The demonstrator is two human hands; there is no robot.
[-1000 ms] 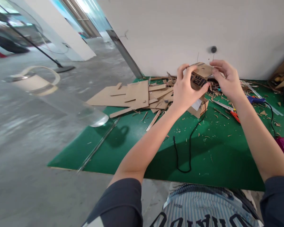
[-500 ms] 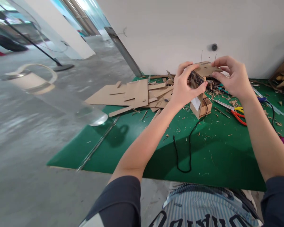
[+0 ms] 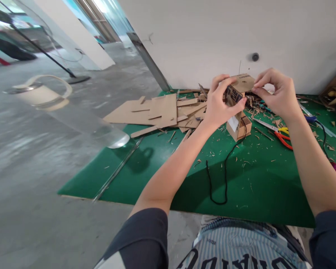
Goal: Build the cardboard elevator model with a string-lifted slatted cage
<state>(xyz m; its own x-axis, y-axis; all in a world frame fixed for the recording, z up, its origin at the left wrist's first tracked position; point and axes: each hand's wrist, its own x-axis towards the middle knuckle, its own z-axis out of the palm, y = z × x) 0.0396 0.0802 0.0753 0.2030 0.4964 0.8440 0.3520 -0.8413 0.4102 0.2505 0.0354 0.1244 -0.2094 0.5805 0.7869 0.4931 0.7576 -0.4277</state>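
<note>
A small cardboard model stands upright at the back of the green table, with a flat printed panel on top and a boxy base. My left hand is closed around its upper left side, thumb in front and fingers behind. At the right edge of the top panel, my right hand is closed in a pinch; whatever lies between its fingertips is too small to make out. A thin stick rises behind the panel. From the model a black cord hangs and loops on the table.
Cardboard sheets and offcuts lie to the left, with scraps strewn around. Red-and-yellow-handled scissors and a blue-handled tool with a cord lie to the right. A clear pitcher stands at the left table edge. A white wall rises behind.
My right hand has shifted slightly, its fingers now pinched closer at the panel's right edge. A second thin stick by the right fingers no longer shows. My left hand keeps its grip.
</note>
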